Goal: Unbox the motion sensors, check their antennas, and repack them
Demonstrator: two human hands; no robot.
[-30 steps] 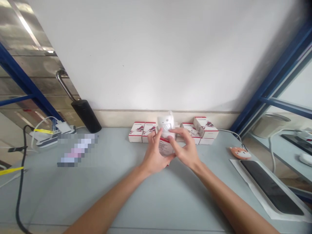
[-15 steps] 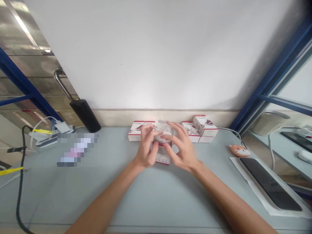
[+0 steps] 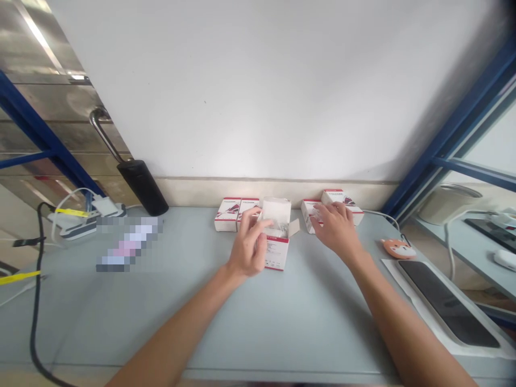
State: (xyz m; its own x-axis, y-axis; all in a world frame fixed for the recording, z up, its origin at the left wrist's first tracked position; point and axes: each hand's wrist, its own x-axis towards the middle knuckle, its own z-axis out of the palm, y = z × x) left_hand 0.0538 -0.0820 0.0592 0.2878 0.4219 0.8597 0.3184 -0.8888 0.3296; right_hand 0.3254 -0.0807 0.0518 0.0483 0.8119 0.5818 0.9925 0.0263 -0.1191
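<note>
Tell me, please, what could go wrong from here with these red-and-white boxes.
The open carton beside the left hand has a clear wrapped item standing out of its top, which might tip or slide out. The right hand is over the rear boxes, and could knock the upper box over.

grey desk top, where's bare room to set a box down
Widest bare patch: the grey tabletop in front of the open white box, between the forearms. Another: between the pixelated item and left hand. Crowded: along the wall, at the red-and-white boxes by the right hand.
</note>
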